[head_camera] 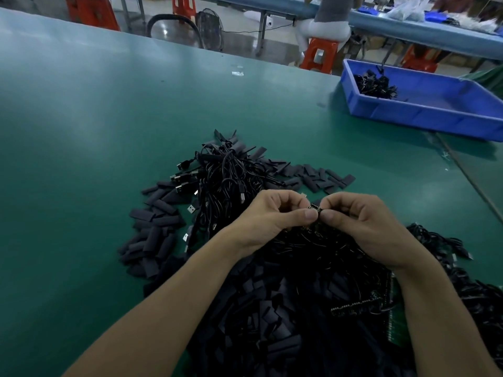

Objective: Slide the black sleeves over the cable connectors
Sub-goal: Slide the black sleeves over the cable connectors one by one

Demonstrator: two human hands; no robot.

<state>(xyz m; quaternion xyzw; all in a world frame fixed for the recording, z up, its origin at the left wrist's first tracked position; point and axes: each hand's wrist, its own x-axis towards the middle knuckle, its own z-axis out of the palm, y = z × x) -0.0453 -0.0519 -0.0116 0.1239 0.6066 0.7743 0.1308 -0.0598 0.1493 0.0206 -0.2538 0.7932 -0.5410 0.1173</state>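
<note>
My left hand [268, 216] and my right hand [362, 221] meet thumb to thumb above a heap of black parts. Between the fingertips sits a small dark piece [315, 209], a cable connector with a black sleeve; both hands pinch it. Which hand has the sleeve and which the connector I cannot tell. A bundle of black USB cables [226, 175] lies just beyond my hands, metal plugs pointing left. Loose flat black sleeves [155, 213] are scattered to its left and heaped under my forearms.
A blue plastic bin [435, 115] at the far right of the green table [81, 118] holds several black cables. More black cables [462, 281] pile at my right. Green circuit boards [392, 317] lie under my right forearm. A person sits on an orange stool beyond the table.
</note>
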